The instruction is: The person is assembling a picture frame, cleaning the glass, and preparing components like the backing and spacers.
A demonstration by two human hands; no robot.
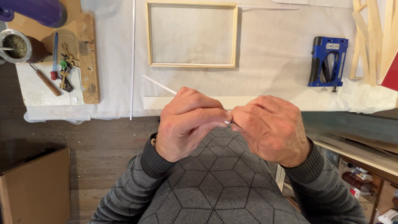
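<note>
Looking down from head height, two hands meet at the middle of the frame above a grey patterned sweater. At upper left, a metal cup (15, 45), a bunch of keys (64, 68) and a wooden plank (88, 56) lie on the desk (273, 49). The left hand (186, 124) is curled shut around a thin white strip (159, 84), which pokes out up and to the left over the desk. The right hand (271, 128) pinches the strip's other end, fingertips touching the left hand's. The strip looks light, slender and likely bendable, best held near its ends. Above sits a pale wooden frame (192, 65); at upper right, a blue staple gun (327, 61) and wooden slats (369, 37).
</note>
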